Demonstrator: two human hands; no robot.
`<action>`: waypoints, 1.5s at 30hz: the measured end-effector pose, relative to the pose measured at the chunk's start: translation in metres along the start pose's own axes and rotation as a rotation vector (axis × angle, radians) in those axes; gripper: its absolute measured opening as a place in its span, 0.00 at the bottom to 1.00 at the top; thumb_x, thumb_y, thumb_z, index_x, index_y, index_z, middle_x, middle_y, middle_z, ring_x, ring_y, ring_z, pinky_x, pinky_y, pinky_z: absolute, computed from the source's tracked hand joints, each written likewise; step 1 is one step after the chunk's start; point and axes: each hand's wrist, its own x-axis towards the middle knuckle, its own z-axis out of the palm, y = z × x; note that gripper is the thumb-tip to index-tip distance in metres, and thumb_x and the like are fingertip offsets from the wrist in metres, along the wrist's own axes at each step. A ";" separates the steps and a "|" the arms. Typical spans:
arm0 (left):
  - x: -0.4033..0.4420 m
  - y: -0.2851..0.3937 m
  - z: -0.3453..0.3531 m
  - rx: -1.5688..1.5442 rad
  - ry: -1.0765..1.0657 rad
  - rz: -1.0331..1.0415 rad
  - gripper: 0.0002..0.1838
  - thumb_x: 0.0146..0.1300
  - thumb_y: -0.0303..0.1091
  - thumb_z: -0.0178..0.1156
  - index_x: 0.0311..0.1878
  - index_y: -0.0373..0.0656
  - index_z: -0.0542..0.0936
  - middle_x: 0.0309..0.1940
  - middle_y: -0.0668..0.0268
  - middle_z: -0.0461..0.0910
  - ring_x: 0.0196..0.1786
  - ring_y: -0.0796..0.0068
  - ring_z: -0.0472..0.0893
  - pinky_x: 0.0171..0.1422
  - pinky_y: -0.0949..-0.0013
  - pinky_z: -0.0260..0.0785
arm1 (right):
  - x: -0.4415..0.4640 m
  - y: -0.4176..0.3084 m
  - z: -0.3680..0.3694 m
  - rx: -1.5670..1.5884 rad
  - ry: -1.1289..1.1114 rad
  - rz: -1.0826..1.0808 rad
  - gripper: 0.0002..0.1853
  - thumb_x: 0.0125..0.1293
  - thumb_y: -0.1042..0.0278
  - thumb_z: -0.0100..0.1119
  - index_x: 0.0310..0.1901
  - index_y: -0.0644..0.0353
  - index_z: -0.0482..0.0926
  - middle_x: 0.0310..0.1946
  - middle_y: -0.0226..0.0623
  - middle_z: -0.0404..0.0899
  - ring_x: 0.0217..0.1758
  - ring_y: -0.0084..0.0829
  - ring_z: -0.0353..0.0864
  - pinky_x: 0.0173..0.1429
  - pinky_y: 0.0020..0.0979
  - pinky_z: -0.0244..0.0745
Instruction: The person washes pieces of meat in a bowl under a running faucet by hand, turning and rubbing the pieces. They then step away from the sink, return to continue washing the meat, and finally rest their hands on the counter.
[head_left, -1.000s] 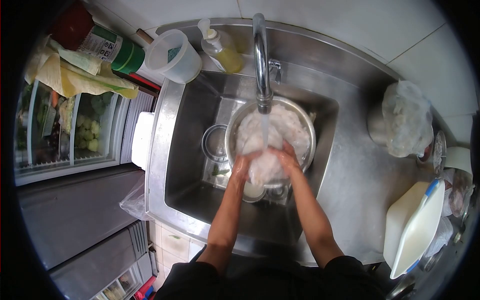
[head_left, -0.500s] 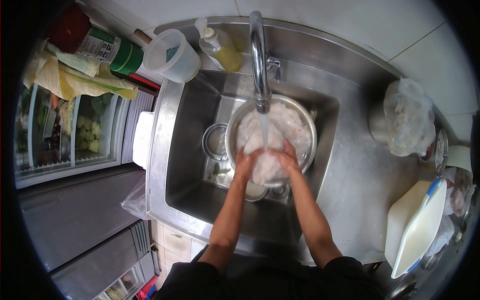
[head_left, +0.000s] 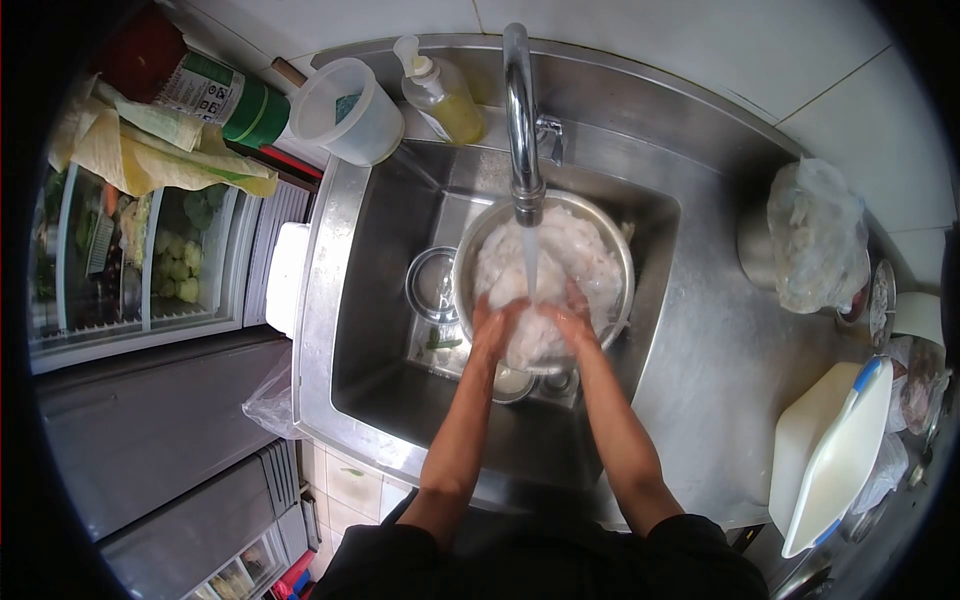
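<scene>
Running water from the faucet [head_left: 524,130] falls into a round metal bowl [head_left: 626,300] standing in the sink. The bowl is full of pale pinkish-white pieces that look like raw meat [head_left: 545,245]; their exact kind is unclear. On the bowl's near left side, my left hand [head_left: 494,325] is curled around a clump of the meat. Opposite it, my right hand [head_left: 572,318] grips the same clump from the right. Fingertips of both hands are partly hidden in the pieces.
A small metal bowl [head_left: 432,284] lies in the sink [head_left: 400,385] at left. Along the back rim are a plastic tub [head_left: 370,130] and a soap pump bottle [head_left: 455,110]. At right, the counter [head_left: 700,400] bears a white bin [head_left: 810,450] and a plastic bag [head_left: 818,240].
Both hands stay on the clump in nearly the same place, with only slight movement. The water keeps running.
</scene>
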 end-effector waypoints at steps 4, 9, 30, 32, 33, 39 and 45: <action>-0.002 0.000 -0.001 0.082 -0.017 0.025 0.46 0.46 0.37 0.73 0.66 0.24 0.62 0.54 0.45 0.76 0.52 0.59 0.80 0.52 0.64 0.76 | 0.011 0.009 -0.003 -0.063 0.007 0.089 0.46 0.43 0.68 0.66 0.70 0.61 0.64 0.61 0.46 0.73 0.65 0.41 0.71 0.68 0.35 0.66; -0.003 0.002 0.001 0.092 -0.002 0.021 0.44 0.48 0.37 0.72 0.65 0.25 0.63 0.54 0.46 0.76 0.51 0.59 0.80 0.53 0.64 0.75 | 0.003 -0.004 0.000 0.075 -0.017 0.019 0.47 0.43 0.74 0.64 0.71 0.64 0.61 0.58 0.46 0.75 0.57 0.40 0.76 0.61 0.33 0.71; -0.003 0.004 -0.001 0.118 0.005 0.022 0.42 0.50 0.42 0.70 0.62 0.22 0.67 0.52 0.47 0.78 0.54 0.60 0.78 0.60 0.65 0.70 | 0.008 -0.004 0.005 0.245 -0.014 0.018 0.42 0.49 0.67 0.58 0.70 0.67 0.63 0.63 0.49 0.72 0.65 0.42 0.70 0.70 0.33 0.62; 0.005 -0.005 -0.005 0.065 -0.025 0.049 0.40 0.49 0.32 0.68 0.65 0.25 0.63 0.55 0.47 0.75 0.55 0.55 0.78 0.59 0.60 0.73 | 0.008 -0.006 0.005 0.239 -0.036 0.048 0.41 0.50 0.68 0.61 0.70 0.66 0.63 0.61 0.48 0.74 0.63 0.41 0.73 0.68 0.33 0.66; 0.005 -0.006 -0.005 0.050 -0.020 0.045 0.40 0.50 0.30 0.68 0.65 0.26 0.63 0.56 0.47 0.74 0.56 0.54 0.78 0.60 0.59 0.73 | 0.006 -0.007 0.005 0.121 -0.033 -0.020 0.41 0.50 0.68 0.62 0.70 0.66 0.63 0.61 0.47 0.74 0.63 0.41 0.74 0.67 0.33 0.67; 0.015 -0.020 0.007 0.126 0.060 0.060 0.40 0.55 0.38 0.69 0.67 0.30 0.63 0.60 0.51 0.72 0.57 0.58 0.76 0.60 0.63 0.70 | -0.012 -0.029 0.005 -0.167 0.011 -0.092 0.41 0.49 0.68 0.71 0.67 0.64 0.65 0.59 0.50 0.76 0.63 0.41 0.76 0.66 0.35 0.70; -0.003 0.014 0.036 -0.125 -0.219 0.033 0.39 0.61 0.48 0.64 0.68 0.32 0.66 0.60 0.55 0.75 0.61 0.64 0.75 0.65 0.66 0.67 | -0.033 -0.042 0.031 -0.635 0.185 -0.382 0.49 0.48 0.70 0.69 0.72 0.63 0.55 0.56 0.58 0.73 0.60 0.57 0.71 0.63 0.50 0.68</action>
